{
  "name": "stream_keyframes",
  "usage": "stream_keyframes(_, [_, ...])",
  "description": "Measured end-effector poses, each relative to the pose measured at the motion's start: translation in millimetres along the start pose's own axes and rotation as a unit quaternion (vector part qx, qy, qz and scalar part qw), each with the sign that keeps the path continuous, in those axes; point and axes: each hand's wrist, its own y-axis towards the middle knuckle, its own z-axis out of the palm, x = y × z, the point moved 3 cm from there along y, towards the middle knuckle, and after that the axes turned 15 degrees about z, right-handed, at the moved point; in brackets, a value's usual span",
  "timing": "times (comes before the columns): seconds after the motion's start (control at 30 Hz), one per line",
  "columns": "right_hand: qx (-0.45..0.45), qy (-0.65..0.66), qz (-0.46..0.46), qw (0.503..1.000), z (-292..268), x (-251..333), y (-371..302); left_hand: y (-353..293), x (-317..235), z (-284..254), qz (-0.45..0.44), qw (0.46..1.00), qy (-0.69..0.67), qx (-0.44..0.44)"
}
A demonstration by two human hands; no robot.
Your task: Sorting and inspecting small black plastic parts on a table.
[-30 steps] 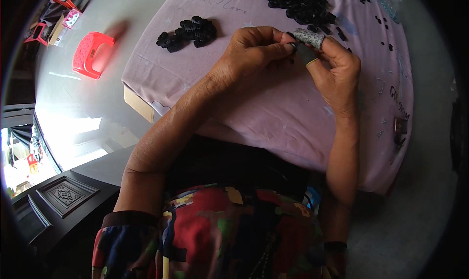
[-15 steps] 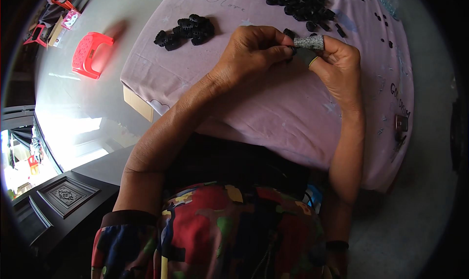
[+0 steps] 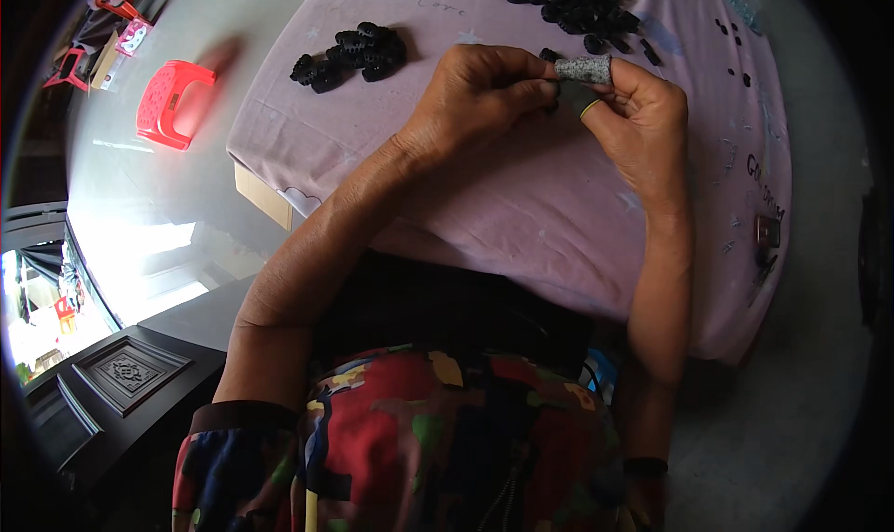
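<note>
My left hand (image 3: 475, 94) is closed, pinching a small black part (image 3: 550, 56) between thumb and fingertips above the cloth. Most of that part is hidden by the fingers, so its exact kind cannot be made out. Against its right side press the closed fingers of my right hand (image 3: 649, 127). A grey knit finger sleeve (image 3: 584, 70) covers the right index finger, and a dark, yellow-edged cover (image 3: 589, 109) sits on the right thumb. Beyond my left hand lies a small heap of ridged black pieces (image 3: 358, 49). A larger pile of black parts (image 3: 570, 8) lies past both hands.
A pink cloth (image 3: 521, 215) with printed writing covers the table. Several small black bits (image 3: 734, 40) are scattered at the far right, and a small brownish case (image 3: 767, 231) rests near the right edge. On the floor at left stands a red plastic stool (image 3: 168, 103).
Both hands have shifted very slightly left, still together at the small black part. The right fingertips sit a little closer to the left ones.
</note>
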Motion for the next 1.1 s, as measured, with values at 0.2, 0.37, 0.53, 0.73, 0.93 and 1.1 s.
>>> stream_keyframes(0.2, [-0.019,0.008,-0.003,1.0,5,6,-1,1,-2,-1,0.025,1.0,0.01,-0.008])
stream_keyframes(0.37, [-0.035,-0.116,-0.001,0.993,5,12,-4,1,2,-6,-0.014,0.999,-0.03,-0.005])
stream_keyframes(0.53, [-0.056,-0.143,-0.104,0.983,15,14,-6,2,5,-7,-0.04,0.995,-0.089,-0.029])
stream_keyframes(0.73, [-0.08,-0.18,-0.107,0.975,22,25,-10,3,8,-8,-0.055,0.987,-0.138,-0.062])
stream_keyframes(0.93, [-0.119,-0.194,-0.115,0.967,23,17,-10,1,5,-3,-0.066,0.986,-0.136,-0.064])
stream_keyframes(1.1, [-0.145,-0.219,-0.156,0.952,19,21,-10,1,2,-4,-0.05,0.99,-0.119,-0.051])
